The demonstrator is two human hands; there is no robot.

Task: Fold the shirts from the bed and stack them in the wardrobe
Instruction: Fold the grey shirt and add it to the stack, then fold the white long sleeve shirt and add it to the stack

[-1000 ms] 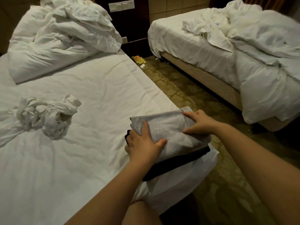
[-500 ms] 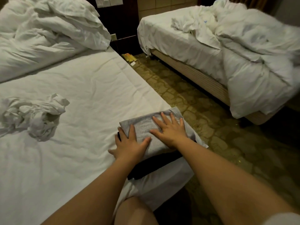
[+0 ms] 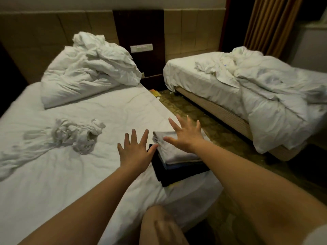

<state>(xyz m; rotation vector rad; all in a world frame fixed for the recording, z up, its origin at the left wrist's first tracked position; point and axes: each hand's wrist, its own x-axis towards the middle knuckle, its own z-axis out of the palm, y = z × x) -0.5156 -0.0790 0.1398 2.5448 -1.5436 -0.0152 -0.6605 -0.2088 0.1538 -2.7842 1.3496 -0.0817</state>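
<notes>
A stack of folded shirts sits at the near right corner of the bed [image 3: 70, 183]: a grey shirt [image 3: 174, 154] on top, a blue layer under it, a black shirt [image 3: 169, 175] at the bottom. My left hand [image 3: 135, 150] hovers just left of the stack, fingers spread and straight. With spread fingers, my right hand [image 3: 185, 134] is over the far part of the grey shirt; whether it touches is unclear. Further left on the sheet lies a crumpled white shirt [image 3: 77, 135].
A bunched white duvet [image 3: 88, 73] fills the head of this bed. A second bed [image 3: 247, 89] with rumpled bedding stands to the right across a patterned floor aisle [image 3: 203, 121]. A dark panel with switches [image 3: 141, 48] lies between the beds. My knee [image 3: 159, 225] shows below.
Both hands have left the grey shirt they were pressing flat and now spread open above and beside the stack. My head has lifted, showing the wall and curtain.
</notes>
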